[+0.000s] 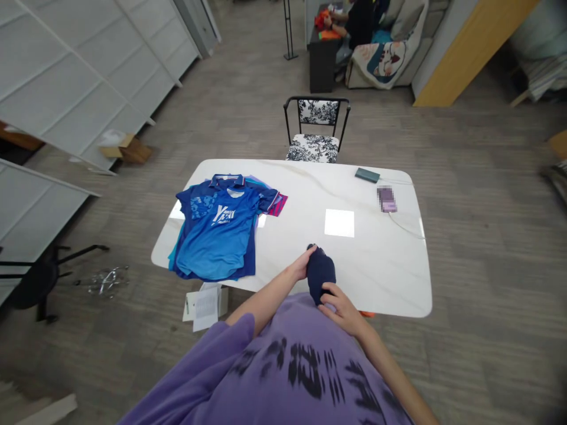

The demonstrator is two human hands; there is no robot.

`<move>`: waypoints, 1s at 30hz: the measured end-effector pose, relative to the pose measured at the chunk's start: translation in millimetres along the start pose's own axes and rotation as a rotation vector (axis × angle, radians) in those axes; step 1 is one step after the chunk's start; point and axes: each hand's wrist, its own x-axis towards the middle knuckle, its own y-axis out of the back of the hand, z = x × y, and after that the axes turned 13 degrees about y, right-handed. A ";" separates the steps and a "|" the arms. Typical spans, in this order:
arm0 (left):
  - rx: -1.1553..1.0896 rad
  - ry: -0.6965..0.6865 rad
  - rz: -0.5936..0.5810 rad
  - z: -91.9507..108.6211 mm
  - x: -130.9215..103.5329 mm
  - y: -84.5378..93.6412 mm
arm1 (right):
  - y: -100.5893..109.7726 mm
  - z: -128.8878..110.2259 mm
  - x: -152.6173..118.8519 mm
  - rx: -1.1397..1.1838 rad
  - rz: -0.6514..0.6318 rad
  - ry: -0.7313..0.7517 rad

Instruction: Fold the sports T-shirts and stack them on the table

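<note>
A bundled dark navy cloth (321, 273) is held above the near edge of the white table (301, 230), close to my body. My left hand (305, 262) grips its upper left side, with the fingers partly hidden by the cloth. On its lower right side my right hand (339, 306) has its fingers curled against the fabric. A blue T-shirt (219, 236) with white lettering lies spread on top of a stack of shirts at the table's left end.
A dark case (367, 175) and a phone (387, 199) with a cable lie at the table's right. Behind the table stands a patterned chair (313, 147). Papers (205, 308) sit below the near left edge. A person (359, 26) sits in the background.
</note>
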 end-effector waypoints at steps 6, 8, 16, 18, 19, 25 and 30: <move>-0.146 -0.335 -0.053 70.7 -63.3 -2.8 | 12.2 -4.1 23.1 -0.056 0.023 -0.044; -0.145 -0.480 -0.101 91.9 -101.8 3.1 | 14.4 -1.3 44.8 -0.011 0.182 -0.132; 0.078 -0.772 -0.130 132.7 -240.9 85.0 | -17.3 -40.6 233.8 0.331 0.573 -0.141; 0.121 -0.800 -0.090 139.0 -264.9 116.1 | -37.1 -62.6 284.0 0.385 0.555 -0.195; 0.141 -0.802 -0.090 142.2 -275.9 131.7 | -46.7 -75.0 305.6 0.378 0.551 -0.221; 0.188 -0.792 -0.074 162.4 -330.1 206.9 | -78.4 -149.8 389.3 0.024 0.324 -0.010; 0.184 -1.114 0.189 175.3 -368.1 235.3 | -116.3 -173.7 420.6 0.011 0.409 -0.006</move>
